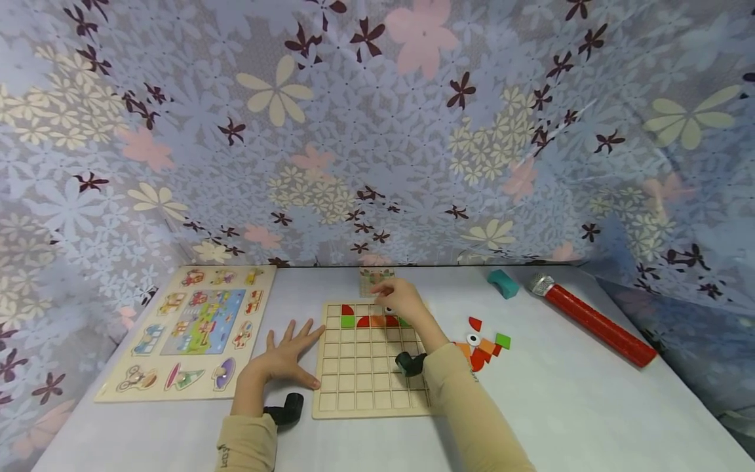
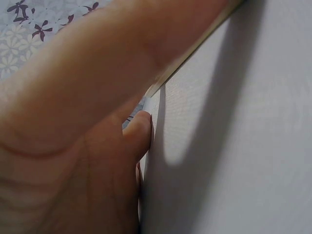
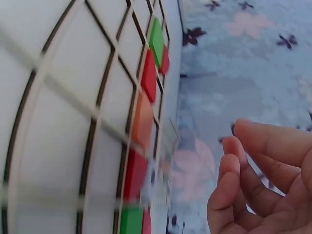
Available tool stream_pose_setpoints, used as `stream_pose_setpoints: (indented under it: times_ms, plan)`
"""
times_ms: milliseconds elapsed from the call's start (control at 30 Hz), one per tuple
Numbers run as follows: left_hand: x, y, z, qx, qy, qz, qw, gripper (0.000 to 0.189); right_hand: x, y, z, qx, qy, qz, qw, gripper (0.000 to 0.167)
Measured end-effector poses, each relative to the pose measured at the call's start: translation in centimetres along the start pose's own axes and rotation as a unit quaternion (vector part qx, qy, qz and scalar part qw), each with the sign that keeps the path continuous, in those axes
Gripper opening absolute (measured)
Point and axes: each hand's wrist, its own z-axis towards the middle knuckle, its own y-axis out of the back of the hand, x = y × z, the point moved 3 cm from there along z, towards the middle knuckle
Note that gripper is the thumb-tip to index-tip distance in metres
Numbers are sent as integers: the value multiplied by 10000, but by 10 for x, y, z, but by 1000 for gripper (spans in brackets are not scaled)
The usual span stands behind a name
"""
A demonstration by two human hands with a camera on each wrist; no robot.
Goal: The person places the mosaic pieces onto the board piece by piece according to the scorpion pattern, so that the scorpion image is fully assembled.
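My left hand point(image 1: 284, 357) lies with its fingers spread at the left edge of the wooden grid board point(image 1: 348, 383); thumb and fingertips touch that edge. Over the board's far edge is my right hand point(image 1: 402, 303). Its fingers point(image 3: 229, 168) are loosely bent, and nothing shows between them in the right wrist view. In the far rows sit red quarter-round tiles point(image 1: 348, 309), a green square tile point(image 1: 348, 321) and an orange tile point(image 1: 378, 321). The right hand and wrist cover part of these rows. Just behind the board is a small pattern card point(image 1: 368, 278), partly hidden by the fingers.
Loose red, orange and green tiles point(image 1: 486, 346), one with an eye point(image 1: 473, 339), lie right of the board. Farther right are a teal block point(image 1: 503, 284) and a red microphone point(image 1: 598, 322). A picture puzzle board point(image 1: 147, 367) lies left. Floral cloth point(image 1: 377, 164) hangs behind the table.
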Motion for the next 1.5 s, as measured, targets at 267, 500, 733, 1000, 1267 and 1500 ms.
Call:
stream_pose_setpoints:
  times_ms: [267, 500, 733, 1000, 1267, 1500]
  plan:
    - [0, 1, -1, -16, -83, -47, 10000, 110, -24, 38, -18, -295, -212, 499, 9981, 27]
    - [0, 0, 0, -22, -55, -13, 10000, 110, -48, 69, -33, -415, -258, 611, 9969, 30]
    - [-1, 2, 0, 3, -49, 34, 10000, 109, -76, 95, -43, -599, -742, 402, 9946, 33]
    - [0, 2, 1, -5, 4, 86, 10000, 110, -98, 110, -53, -776, -979, -158, 9920, 33]
    - [1, 0, 0, -9, -11, 38, 10000, 111, -112, 108, -54, -611, -1543, -1167, 9792, 34]
    - [1, 0, 0, -29, -45, 19, 10000, 109, -114, 107, -51, -677, -1588, -1336, 9759, 36]
